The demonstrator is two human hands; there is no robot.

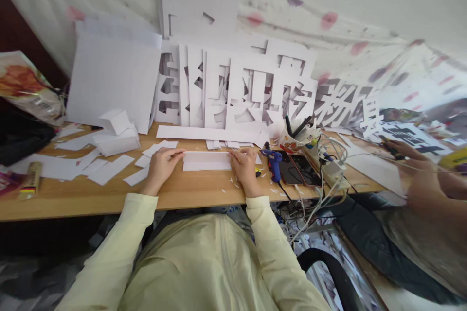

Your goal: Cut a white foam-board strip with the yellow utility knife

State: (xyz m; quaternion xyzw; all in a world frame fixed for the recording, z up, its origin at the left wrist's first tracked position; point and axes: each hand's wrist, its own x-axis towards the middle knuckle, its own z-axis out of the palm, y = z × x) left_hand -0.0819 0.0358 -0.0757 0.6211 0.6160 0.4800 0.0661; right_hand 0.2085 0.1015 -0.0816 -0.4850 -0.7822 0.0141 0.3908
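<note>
A narrow white board strip (207,161) with a lengthwise crease or step lies in front of me near the table's front edge. My left hand (163,166) pinches its left end between thumb and fingers. At the opposite end my right hand (245,167) grips the strip the same way. Behind it rests a longer white strip (204,132), below upright white boards with cut-out shapes (246,92). A blue glue gun (273,161) lies just right of my right hand, with small white scraps around it.
Two phones (301,170), a paper cup of pens (296,135) and a power strip with tangled cables (333,172) crowd the right. White offcuts (109,169) and a folded white box shape (116,133) lie left. At far right, a co-worker's hand (403,150) holds a tool.
</note>
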